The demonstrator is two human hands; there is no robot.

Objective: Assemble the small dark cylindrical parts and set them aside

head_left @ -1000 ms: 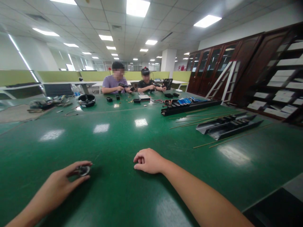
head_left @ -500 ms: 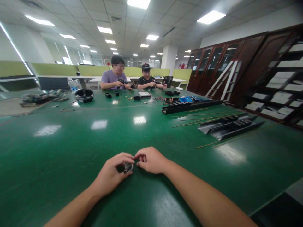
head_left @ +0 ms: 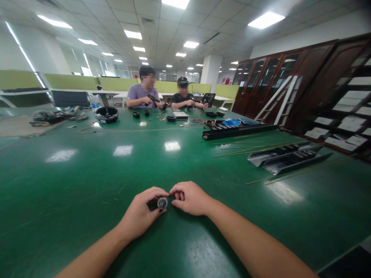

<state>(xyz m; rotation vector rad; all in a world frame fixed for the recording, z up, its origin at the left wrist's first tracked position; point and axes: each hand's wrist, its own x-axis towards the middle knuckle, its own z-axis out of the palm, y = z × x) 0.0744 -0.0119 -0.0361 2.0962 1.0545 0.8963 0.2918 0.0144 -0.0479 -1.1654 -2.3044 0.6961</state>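
Note:
Low over the green table, my left hand is closed around a small round metal part. This part has a ring-like rim and a short tube end pointing down toward me; its exact kind is hard to make out. Thumb and forefinger grip it from either side. Just to its right is my right hand, its fingers loosely curled. The right forefinger's tip comes up to the left fingertips, while the right thumb stays a little apart. Nothing shows between the right fingers.
On the green table, metal channels and thin rods lie to the right. Farther back are a black ring-shaped object and small black trays. Two people sit across, holding power tools. A ladder leans by the cabinets.
The round part has tilted so that its ringed face and tube end show more fully. Both hands sit slightly farther right in the picture, as the whole view has shifted a little.

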